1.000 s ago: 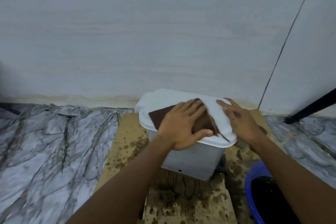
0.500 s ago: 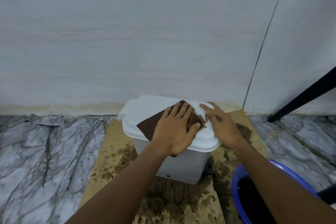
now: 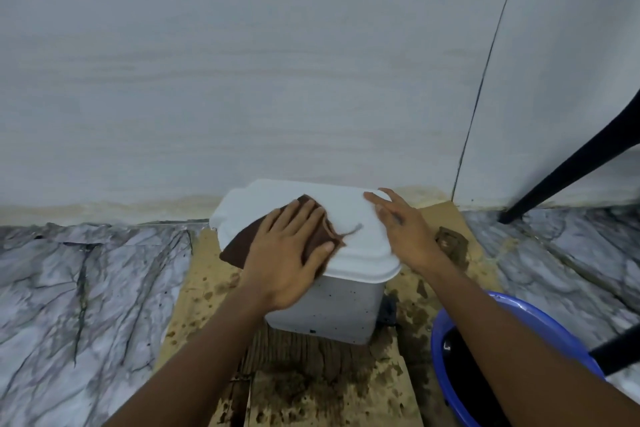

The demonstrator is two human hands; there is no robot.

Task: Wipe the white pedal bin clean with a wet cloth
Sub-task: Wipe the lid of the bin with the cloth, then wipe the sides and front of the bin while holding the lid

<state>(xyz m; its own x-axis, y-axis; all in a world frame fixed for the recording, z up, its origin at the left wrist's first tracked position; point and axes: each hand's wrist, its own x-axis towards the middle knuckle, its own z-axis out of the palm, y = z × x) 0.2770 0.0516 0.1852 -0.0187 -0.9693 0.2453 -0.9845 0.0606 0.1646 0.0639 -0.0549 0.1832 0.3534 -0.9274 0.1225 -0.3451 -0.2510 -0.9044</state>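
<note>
The white pedal bin stands on stained cardboard against the wall, its lid closed. A brown cloth lies flat on the lid and hangs over the lid's left front edge. My left hand presses flat on the cloth, fingers spread. My right hand rests open on the right side of the lid, steadying it, with nothing in it. The bin's black pedal peeks out at its lower right.
Wet, spotted cardboard covers the floor under the bin. A blue basin with dark water sits at the lower right under my right forearm. Black chair legs slant at the right. Marble floor lies on both sides.
My left hand has slid the cloth leftwards and towards me across the lid, so it now overhangs the left front edge. My right hand stays on the lid's right side.
</note>
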